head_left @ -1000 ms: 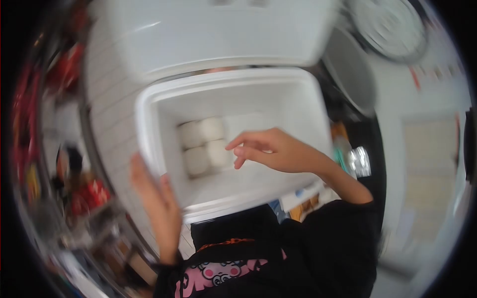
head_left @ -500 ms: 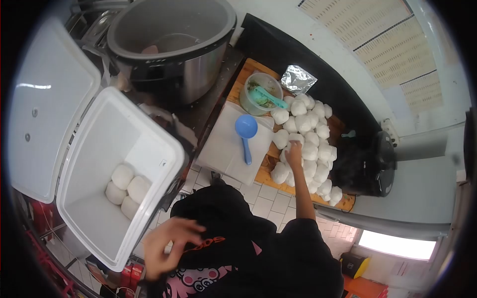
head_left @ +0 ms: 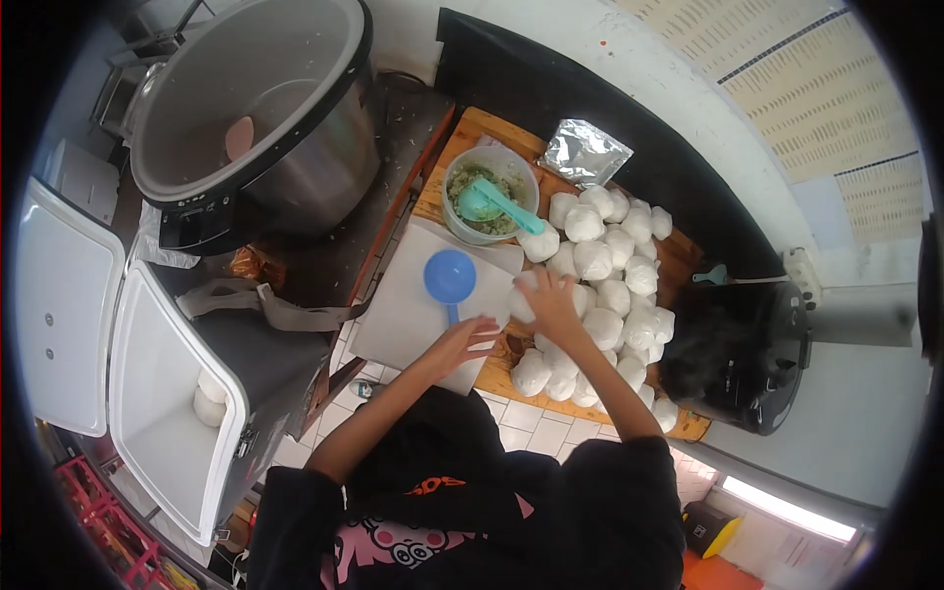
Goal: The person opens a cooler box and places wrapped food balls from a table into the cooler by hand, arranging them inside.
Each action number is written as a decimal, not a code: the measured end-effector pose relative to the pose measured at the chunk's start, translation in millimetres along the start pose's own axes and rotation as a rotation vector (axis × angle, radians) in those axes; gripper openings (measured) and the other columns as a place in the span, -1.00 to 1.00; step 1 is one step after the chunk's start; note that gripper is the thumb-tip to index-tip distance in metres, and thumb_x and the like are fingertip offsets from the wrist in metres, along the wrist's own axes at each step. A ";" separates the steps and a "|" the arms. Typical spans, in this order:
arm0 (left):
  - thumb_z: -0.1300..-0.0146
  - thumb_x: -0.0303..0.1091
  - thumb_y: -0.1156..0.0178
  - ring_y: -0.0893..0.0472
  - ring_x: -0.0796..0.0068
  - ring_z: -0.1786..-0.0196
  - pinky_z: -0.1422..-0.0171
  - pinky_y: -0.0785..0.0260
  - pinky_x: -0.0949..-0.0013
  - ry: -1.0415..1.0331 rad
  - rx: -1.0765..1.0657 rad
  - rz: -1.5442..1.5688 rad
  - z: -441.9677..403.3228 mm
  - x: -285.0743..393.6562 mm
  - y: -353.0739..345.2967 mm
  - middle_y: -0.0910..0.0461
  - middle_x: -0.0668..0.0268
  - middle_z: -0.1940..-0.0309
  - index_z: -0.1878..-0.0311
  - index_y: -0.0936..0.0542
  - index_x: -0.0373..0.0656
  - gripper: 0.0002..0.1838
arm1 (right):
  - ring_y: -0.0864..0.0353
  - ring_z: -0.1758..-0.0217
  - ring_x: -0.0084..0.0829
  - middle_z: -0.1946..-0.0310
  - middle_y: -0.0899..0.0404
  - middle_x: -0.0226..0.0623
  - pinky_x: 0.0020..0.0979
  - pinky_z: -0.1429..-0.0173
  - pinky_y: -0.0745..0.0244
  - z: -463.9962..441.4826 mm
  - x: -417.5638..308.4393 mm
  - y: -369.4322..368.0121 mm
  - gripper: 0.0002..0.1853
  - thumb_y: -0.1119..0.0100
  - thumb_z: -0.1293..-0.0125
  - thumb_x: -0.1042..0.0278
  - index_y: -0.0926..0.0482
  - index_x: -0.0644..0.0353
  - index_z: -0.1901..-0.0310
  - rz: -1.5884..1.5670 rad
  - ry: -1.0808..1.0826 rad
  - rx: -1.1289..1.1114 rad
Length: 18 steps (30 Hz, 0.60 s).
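Observation:
My right hand [head_left: 553, 307] is closed round a white wrapped ball [head_left: 521, 304] at the left edge of the pile of white wrapped balls [head_left: 612, 295] on the wooden board [head_left: 462, 147]. Just left of it, my left hand [head_left: 458, 346] has its fingers apart over the white sheets [head_left: 398, 305], near the handle of a blue scoop [head_left: 449, 275]. Behind the scoop is a clear tub [head_left: 457, 211] of green-flecked filling with a teal spoon [head_left: 501, 205] in it. A foil packet [head_left: 586, 152] lies at the board's back edge.
A big open cooker [head_left: 295, 147] stands at the back left, a pink paddle [head_left: 239, 139] inside. The open white cooler [head_left: 147, 433] at the left holds white balls [head_left: 208, 398]. To the right is a steaming black pot [head_left: 742, 354].
The view has turned from the cooler to the board. My left hand has moved forward over the white sheets. My right hand now has a ball at the pile's left edge.

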<state>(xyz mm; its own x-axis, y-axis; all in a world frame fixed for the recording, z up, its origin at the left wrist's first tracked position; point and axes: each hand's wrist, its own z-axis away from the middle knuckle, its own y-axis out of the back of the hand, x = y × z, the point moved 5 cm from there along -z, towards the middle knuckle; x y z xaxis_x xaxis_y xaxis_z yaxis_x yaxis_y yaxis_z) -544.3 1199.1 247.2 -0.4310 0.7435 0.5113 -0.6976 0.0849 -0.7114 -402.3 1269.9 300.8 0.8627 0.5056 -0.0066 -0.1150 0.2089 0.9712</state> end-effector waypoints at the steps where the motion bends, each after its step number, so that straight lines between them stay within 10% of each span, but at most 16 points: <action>1: -0.34 -0.03 0.13 -0.54 0.30 0.01 -0.14 -0.38 0.25 0.086 0.147 0.173 -9.8 5.2 -10.7 -0.47 0.19 0.02 -0.12 -0.38 -0.19 -0.53 | -0.35 -0.09 -0.15 -0.05 -0.27 -0.17 0.17 -0.11 -0.13 7.2 -11.8 19.5 -0.13 -0.49 0.34 0.10 -0.29 -0.13 -0.14 -0.004 0.003 -0.003; 4: -0.31 0.15 0.19 -0.53 0.24 -0.03 -0.15 -0.36 0.10 0.147 0.127 0.369 -15.4 5.4 -18.4 -0.45 0.17 -0.02 -0.16 -0.35 -0.17 -0.40 | -0.37 -0.09 -0.13 -0.09 -0.28 -0.13 0.04 -0.12 -0.22 22.9 -36.2 52.7 -0.18 -0.45 0.20 0.18 -0.27 -0.05 -0.18 -0.298 0.258 0.077; 6: -0.29 0.22 0.24 -0.52 0.22 -0.04 -0.14 -0.36 0.03 0.107 -0.033 0.398 -10.3 7.9 -18.9 -0.46 0.16 -0.01 -0.17 -0.34 -0.16 -0.34 | -0.38 -0.05 -0.05 -0.02 -0.34 0.01 -0.19 -0.08 -0.29 22.1 -1.7 49.8 -0.32 -0.29 -0.01 0.10 -0.28 0.10 -0.17 -0.872 -0.016 0.143; 10: -0.28 0.30 0.42 -0.47 0.13 -0.12 -0.19 -0.31 0.04 0.106 0.040 0.237 34.0 -1.5 5.4 -0.44 0.09 -0.06 -0.23 -0.28 -0.19 -0.23 | -0.33 -0.12 0.05 -0.02 -0.32 0.18 -0.15 -0.13 -0.30 18.1 59.0 -59.9 -0.22 -0.21 -0.11 0.02 -0.13 0.38 -0.20 -0.653 -0.674 -0.058; 18: -0.28 0.29 0.51 -0.46 -0.05 -0.10 -0.17 -0.33 0.05 -0.021 0.217 0.260 201.8 51.6 2.0 -0.42 -0.01 -0.08 -0.31 -0.13 -0.20 -0.21 | -0.31 -0.12 0.12 -0.06 -0.25 0.16 -0.05 -0.11 -0.31 -28.4 -5.6 -79.6 -0.07 -0.21 -0.03 -0.20 -0.05 0.31 -0.25 -0.725 -0.935 0.383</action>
<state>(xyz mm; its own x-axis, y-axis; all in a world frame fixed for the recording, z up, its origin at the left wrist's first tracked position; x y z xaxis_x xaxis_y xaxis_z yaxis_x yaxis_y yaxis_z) -683.4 1103.9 369.5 -0.6207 0.7077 0.3374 -0.6672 -0.2507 -0.7015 -412.0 1274.3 216.8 0.7050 -0.4471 -0.5506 0.5497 -0.1461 0.8225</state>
